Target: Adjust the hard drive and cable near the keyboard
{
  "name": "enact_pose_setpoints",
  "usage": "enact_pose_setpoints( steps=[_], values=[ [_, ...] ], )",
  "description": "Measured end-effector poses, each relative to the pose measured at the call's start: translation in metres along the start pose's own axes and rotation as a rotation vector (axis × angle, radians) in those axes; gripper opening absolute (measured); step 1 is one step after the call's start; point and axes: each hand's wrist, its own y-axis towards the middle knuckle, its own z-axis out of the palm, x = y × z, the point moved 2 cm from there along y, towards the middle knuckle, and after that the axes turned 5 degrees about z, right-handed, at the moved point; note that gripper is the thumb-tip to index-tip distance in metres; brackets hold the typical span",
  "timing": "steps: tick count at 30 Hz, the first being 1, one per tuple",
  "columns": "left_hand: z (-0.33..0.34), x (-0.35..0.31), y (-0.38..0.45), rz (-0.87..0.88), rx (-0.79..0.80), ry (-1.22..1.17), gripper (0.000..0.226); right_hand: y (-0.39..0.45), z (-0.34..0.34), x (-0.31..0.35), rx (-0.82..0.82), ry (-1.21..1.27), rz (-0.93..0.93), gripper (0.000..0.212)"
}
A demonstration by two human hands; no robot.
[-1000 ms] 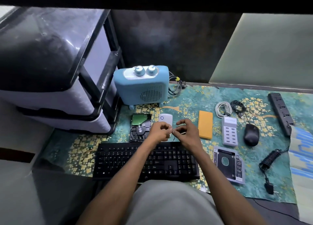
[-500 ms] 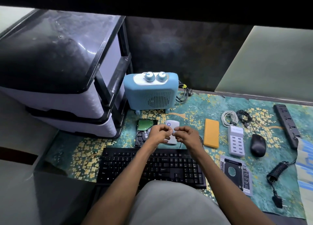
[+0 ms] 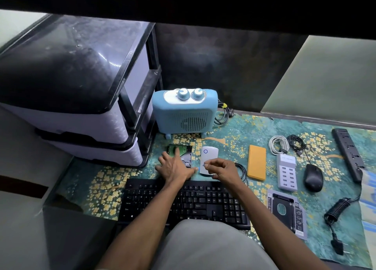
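Observation:
My left hand (image 3: 175, 167) lies flat with fingers spread over a bare hard drive (image 3: 184, 150) whose green circuit board faces up. Its fingertips touch the drive. My right hand (image 3: 222, 169) hovers just beyond the black keyboard (image 3: 183, 203), thumb and forefinger pinched on something small and thin that I cannot identify. The pinch sits over the lower end of a white box with a blue ring (image 3: 209, 156). A thin black cable (image 3: 242, 171) loops beside the right wrist.
A blue heater with two knobs (image 3: 184, 112) stands behind the drive, a drawer unit (image 3: 85, 111) to the left. To the right lie an orange pad (image 3: 256, 162), a white multi-port charger (image 3: 286, 171), a mouse (image 3: 313, 177), a drive caddy (image 3: 286, 212), coiled cables and a power strip (image 3: 349, 153).
The hands, which were pinching something together in front of the white box, have parted. The left hand opened and moved left onto the hard drive; the right stays pinched.

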Motion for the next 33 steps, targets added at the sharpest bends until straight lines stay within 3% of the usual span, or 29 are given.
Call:
enact_pose_setpoints(
  steps=[5,7,10,12,14,16,18,21,29,33],
  values=[
    [-0.004,0.002,0.004,-0.031,0.005,-0.128,0.111,-0.001,0.002,0.004,0.006,0.018,0.029,0.017],
    [-0.006,0.011,0.006,-0.078,-0.003,-0.296,0.112,-0.002,0.004,0.006,0.017,0.031,0.039,0.019],
    [-0.008,0.025,0.007,-0.15,-0.037,-0.705,0.102,-0.004,0.01,0.011,0.059,0.073,0.064,0.017],
    [-0.017,0.03,0.002,-0.156,-0.049,-1.001,0.074,-0.004,0.018,0.018,0.092,0.098,0.069,0.018],
    [-0.024,0.033,0.0,-0.186,0.037,-1.424,0.038,-0.003,0.027,0.026,0.131,0.095,0.059,0.022],
    [-0.024,0.039,-0.003,-0.279,0.223,-1.858,0.038,-0.004,0.038,0.035,0.185,0.069,0.031,0.024],
    [-0.015,0.045,-0.005,-0.33,0.368,-2.064,0.052,-0.004,0.051,0.043,0.239,0.014,-0.03,0.028],
    [-0.013,0.041,-0.012,-0.249,0.498,-2.192,0.072,-0.002,0.069,0.052,0.262,-0.088,-0.124,0.034],
    [-0.021,0.029,-0.02,-0.219,0.538,-2.259,0.064,0.001,0.09,0.047,0.133,-0.13,-0.19,0.052],
    [-0.019,0.032,-0.018,-0.234,0.512,-2.3,0.067,-0.001,0.085,0.047,0.052,-0.315,-0.198,0.056]
  ],
)
